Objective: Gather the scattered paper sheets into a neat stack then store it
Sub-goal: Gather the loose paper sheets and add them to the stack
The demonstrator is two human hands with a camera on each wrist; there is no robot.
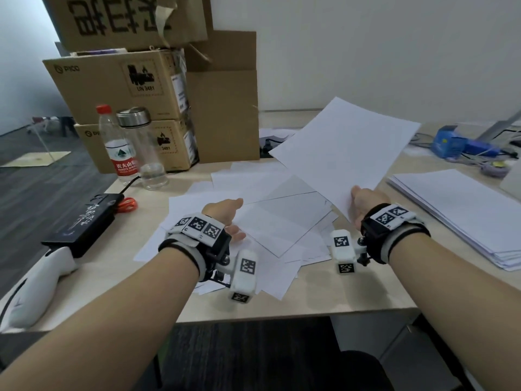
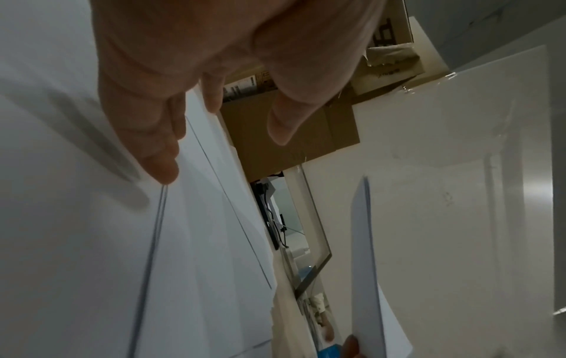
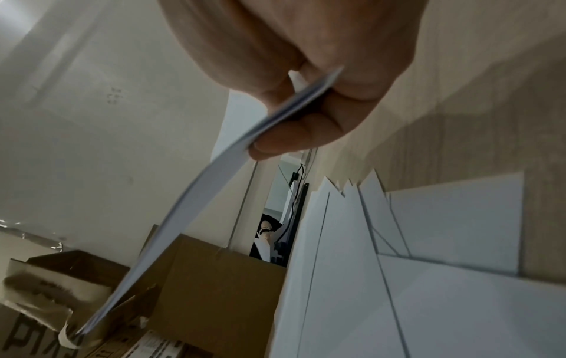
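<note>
Several white paper sheets (image 1: 270,218) lie scattered and overlapping in the middle of the light wooden table (image 1: 324,300). My left hand (image 1: 235,218) is over them, fingers straight; in the left wrist view a fingertip (image 2: 165,172) touches a sheet's edge and the thumb stands apart. My right hand (image 1: 358,198) pinches the near corner of a white sheet (image 1: 346,148) and holds it tilted up above the pile. The right wrist view shows thumb and fingers (image 3: 291,138) clamping that sheet (image 3: 196,193) edge-on. A neat paper stack (image 1: 462,213) rests at the right.
Stacked cardboard boxes (image 1: 127,88) stand at the back left, with a water bottle (image 1: 119,145) and a clear flask (image 1: 143,148) in front. A black box (image 1: 81,224) and a white controller (image 1: 36,289) lie at the left edge. Blue items and cables (image 1: 451,142) sit far right.
</note>
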